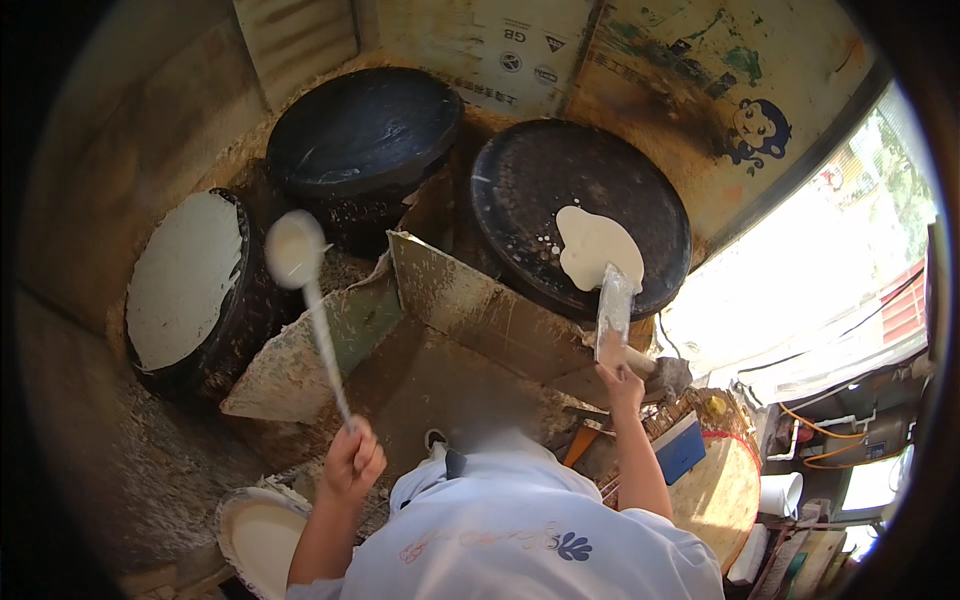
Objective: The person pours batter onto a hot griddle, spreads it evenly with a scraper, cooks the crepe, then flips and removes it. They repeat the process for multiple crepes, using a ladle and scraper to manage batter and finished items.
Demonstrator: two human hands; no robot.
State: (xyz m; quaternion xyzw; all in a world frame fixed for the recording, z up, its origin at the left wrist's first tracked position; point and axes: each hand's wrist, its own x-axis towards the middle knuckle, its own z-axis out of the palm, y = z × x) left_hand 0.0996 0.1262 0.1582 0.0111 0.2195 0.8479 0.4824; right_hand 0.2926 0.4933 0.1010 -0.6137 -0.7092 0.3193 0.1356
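Observation:
My left hand (354,459) grips the handle of a long ladle (296,251), whose blurred bowl is held up between the left and the back griddles. In my right hand (622,386) is a flat scraper (615,315), its far end at the edge of a pool of pale batter (596,244) on the right round black griddle (525,172). Small drops of batter dot the griddle beside the pool. A thin white layer (184,281) covers most of the left griddle (244,315). The back griddle (364,127) is dark, with no batter seen on it.
A tub of batter (262,532) stands at my lower left. Batter-stained metal panels (480,300) rise between me and the griddles. At the right are a large round pale board or stack (716,487) with a red rim, a blue object (679,448) and a white bucket (780,495).

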